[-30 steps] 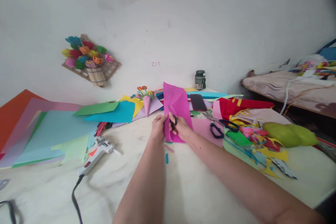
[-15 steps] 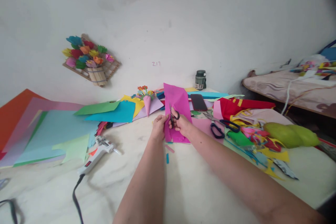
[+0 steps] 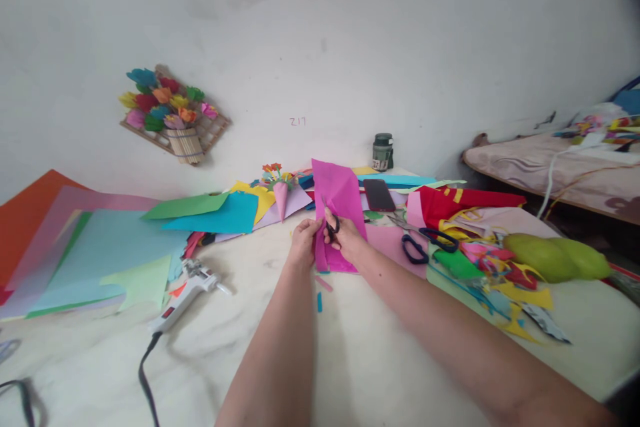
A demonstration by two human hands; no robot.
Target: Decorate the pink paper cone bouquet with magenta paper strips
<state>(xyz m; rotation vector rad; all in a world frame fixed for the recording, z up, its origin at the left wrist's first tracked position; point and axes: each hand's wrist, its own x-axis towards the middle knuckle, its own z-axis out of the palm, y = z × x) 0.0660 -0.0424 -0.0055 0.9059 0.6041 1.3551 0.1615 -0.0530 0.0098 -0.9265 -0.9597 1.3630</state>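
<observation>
A magenta sheet of paper (image 3: 343, 180) stands upright in front of me, with a slit running up from its lower edge near the left side. My left hand (image 3: 303, 241) pinches the narrow strip along that left edge. In my right hand (image 3: 346, 235) is a small pair of black-handled scissors (image 3: 331, 228), fingers wrapped round the loops. The blades point up and lie against the sheet, close to my left fingertips. Small pink and blue paper scraps (image 3: 319, 301) lie on the table just below.
A glue gun (image 3: 186, 297) with a black cord lies at left, near stacked coloured sheets (image 3: 100, 247). Larger scissors (image 3: 415, 248), a phone (image 3: 379, 195), paper offcuts (image 3: 520, 293) and green fruit (image 3: 555, 257) are at right. A paper-flower cone (image 3: 280, 200) and dark jar (image 3: 383, 152) stand behind.
The scissors' handles have drawn closer together in my right hand, which has shifted very slightly. My left hand keeps its place on the magenta paper.
</observation>
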